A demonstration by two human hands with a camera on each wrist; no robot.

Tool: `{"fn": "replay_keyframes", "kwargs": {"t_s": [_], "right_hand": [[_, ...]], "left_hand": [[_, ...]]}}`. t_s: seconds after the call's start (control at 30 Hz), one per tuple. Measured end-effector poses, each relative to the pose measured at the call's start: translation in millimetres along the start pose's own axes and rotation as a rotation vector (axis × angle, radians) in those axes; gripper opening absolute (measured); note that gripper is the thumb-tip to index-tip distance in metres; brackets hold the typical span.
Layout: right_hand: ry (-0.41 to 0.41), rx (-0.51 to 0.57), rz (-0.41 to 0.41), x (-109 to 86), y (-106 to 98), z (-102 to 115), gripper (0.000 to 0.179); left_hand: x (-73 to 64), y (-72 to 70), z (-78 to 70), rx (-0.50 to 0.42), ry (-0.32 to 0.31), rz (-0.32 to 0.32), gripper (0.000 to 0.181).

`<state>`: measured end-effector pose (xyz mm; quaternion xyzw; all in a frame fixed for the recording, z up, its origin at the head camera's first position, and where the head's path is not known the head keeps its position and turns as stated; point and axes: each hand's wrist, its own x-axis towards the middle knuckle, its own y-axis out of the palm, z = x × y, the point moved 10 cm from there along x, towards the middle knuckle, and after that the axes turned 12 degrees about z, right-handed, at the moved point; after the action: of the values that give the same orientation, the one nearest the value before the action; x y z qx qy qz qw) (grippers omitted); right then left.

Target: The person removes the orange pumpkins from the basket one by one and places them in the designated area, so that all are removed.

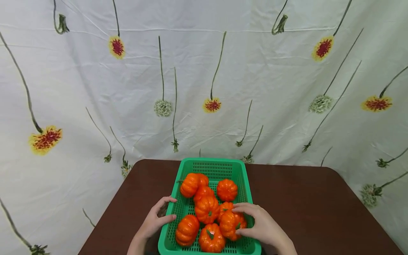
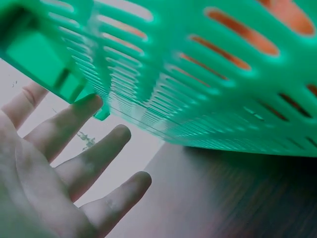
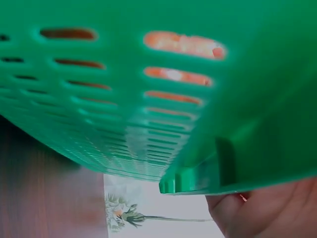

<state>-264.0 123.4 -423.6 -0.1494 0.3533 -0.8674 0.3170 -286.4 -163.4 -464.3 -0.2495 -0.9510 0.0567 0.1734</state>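
Note:
A green plastic basket (image 1: 211, 162) with slotted walls holds several orange toy pumpkins (image 1: 207, 209). My left hand (image 1: 154, 219) is at the basket's left rim, thumb and index fingertips right at the edge; the left wrist view shows its other fingers (image 2: 94, 166) spread outside the wall, below the rim. Over the right rim reaches my right hand (image 1: 259, 223), thumb and index finger apart, tips beside a pumpkin (image 1: 227, 224) with a green stem. In the right wrist view, the rim hides most of that hand (image 3: 267, 213).
The basket stands on a dark brown table (image 1: 296, 202) with rounded corners. Behind it hangs a white cloth (image 1: 191, 81) printed with flowers and long stems. Inside the basket, another pumpkin (image 1: 227, 190) lies toward the far right.

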Motion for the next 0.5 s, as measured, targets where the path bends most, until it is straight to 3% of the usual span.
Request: {"fn": "replay_keyframes", "kwargs": {"t_s": [0.27, 0.5], "right_hand": [[0.0, -0.061, 0.008, -0.2, 1.5, 1.3, 0.055], [-0.002, -0.12, 0.034, 2.7, 5.0, 1.2, 0.07]], "left_hand": [[-0.1, -1.9, 10.2, -0.017, -0.097, -0.004, 0.04], [-0.5, -1.2, 8.4, -0.019, -0.075, -0.002, 0.039]]}}
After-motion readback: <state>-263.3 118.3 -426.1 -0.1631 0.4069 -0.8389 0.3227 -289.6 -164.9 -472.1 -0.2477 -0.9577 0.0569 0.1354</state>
